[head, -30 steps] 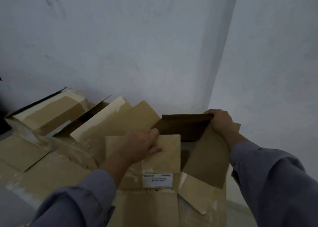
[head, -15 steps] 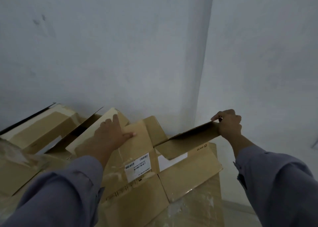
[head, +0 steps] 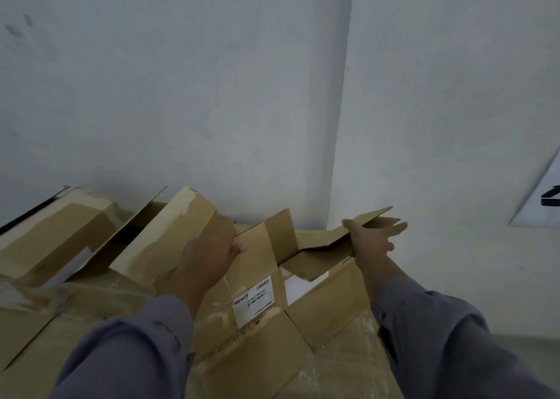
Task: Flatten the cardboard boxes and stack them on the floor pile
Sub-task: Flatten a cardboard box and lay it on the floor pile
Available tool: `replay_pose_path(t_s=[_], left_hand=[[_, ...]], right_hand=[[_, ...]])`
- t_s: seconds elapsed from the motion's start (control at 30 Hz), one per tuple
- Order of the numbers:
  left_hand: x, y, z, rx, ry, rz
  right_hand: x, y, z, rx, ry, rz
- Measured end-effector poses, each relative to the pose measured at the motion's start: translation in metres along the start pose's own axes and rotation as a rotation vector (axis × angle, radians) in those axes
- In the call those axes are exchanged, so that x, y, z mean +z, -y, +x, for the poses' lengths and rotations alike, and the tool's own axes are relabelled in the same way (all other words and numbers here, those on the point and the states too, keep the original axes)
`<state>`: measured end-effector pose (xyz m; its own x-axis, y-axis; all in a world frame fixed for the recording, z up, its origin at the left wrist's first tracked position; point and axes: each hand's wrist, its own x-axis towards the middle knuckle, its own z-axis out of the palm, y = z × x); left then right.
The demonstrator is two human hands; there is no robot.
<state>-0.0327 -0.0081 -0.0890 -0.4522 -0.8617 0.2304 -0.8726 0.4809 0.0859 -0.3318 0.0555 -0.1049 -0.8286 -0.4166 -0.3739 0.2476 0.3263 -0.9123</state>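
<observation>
I am looking down from my head camera into a room corner, both arms in grey sleeves reaching forward. In front of me lies a pile of flattened boxes in brown cardboard, spread low against the white wall. The box I am working on rests on top of that pile, mostly collapsed, with a white shipping label facing up. My left hand presses on its far left part, fingers bent over an edge there; I cannot tell whether they grip it. My right hand has its fingers spread wide and straight under a raised flap, which tilts upward and is not yet flat. Behind and to the left, at least 2 boxes look only partly collapsed, with dark gaps showing. My judgement: several boxes are done, this 1 needs its flap pressed down, and the bulky ones remain.
</observation>
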Motion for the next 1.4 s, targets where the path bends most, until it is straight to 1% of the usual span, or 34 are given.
replay_pose_path(t_s=[0.07, 0.1, 0.23, 0.3, 0.4, 0.47, 0.53, 0.6, 0.7, 0.83, 0.93, 1.0, 1.03, 1.23, 1.3, 1.37, 1.4], left_hand=[[-0.003, -0.001, -0.002, 0.057, -0.042, -0.005], [-0.005, -0.001, -0.002, 0.081, -0.054, -0.033], [-0.028, -0.002, 0.010, 0.112, -0.028, -0.188], [-0.042, -0.003, 0.016, 0.113, -0.008, -0.309], [-0.051, -0.002, 0.016, 0.071, 0.027, -0.555], [-0.044, 0.002, 0.006, 0.008, 0.077, -0.663], [-0.029, 0.010, -0.008, -0.072, 0.129, -0.754], [-0.013, 0.019, -0.025, -0.136, 0.181, -0.829], [0.010, 0.031, -0.048, -0.186, 0.192, -0.862], [0.054, 0.049, -0.066, -0.267, 0.212, -0.701], [0.087, 0.057, -0.080, -0.360, 0.213, -0.547], [0.103, 0.056, -0.094, -0.379, 0.221, -0.449], [0.111, 0.055, -0.100, -0.390, 0.224, -0.447], [0.153, 0.041, -0.130, -0.514, 0.245, -0.441], [0.162, 0.027, -0.138, -0.581, 0.265, -0.490], [0.167, 0.008, -0.141, -0.676, 0.241, -0.521], [0.168, -0.003, -0.143, -0.718, 0.240, -0.500]], right_hand=[[0.008, -0.008, -0.009, 0.063, 0.069, 0.013], [0.010, -0.008, -0.012, 0.047, 0.063, 0.000], [-0.004, 0.028, -0.033, -0.167, -0.090, -0.014], [-0.015, 0.057, -0.044, -0.258, -0.126, 0.010], [-0.026, 0.098, -0.064, -0.376, -0.141, 0.032], [-0.024, 0.121, -0.080, -0.432, -0.117, 0.038], [-0.011, 0.130, -0.093, -0.453, -0.059, 0.040], [0.009, 0.124, -0.105, -0.469, -0.001, -0.020], [0.046, 0.086, -0.112, -0.446, 0.072, -0.127], [0.085, 0.011, -0.113, -0.355, 0.257, -0.213], [0.090, -0.049, -0.113, -0.376, 0.347, -0.408], [0.080, -0.087, -0.110, -0.361, 0.390, -0.505], [0.072, -0.105, -0.107, -0.346, 0.392, -0.567], [0.003, -0.193, -0.090, -0.262, 0.316, -1.065], [-0.020, -0.213, -0.092, -0.279, 0.337, -1.170], [-0.040, -0.230, -0.096, -0.337, 0.371, -1.228], [-0.048, -0.237, -0.098, -0.376, 0.396, -1.251]])
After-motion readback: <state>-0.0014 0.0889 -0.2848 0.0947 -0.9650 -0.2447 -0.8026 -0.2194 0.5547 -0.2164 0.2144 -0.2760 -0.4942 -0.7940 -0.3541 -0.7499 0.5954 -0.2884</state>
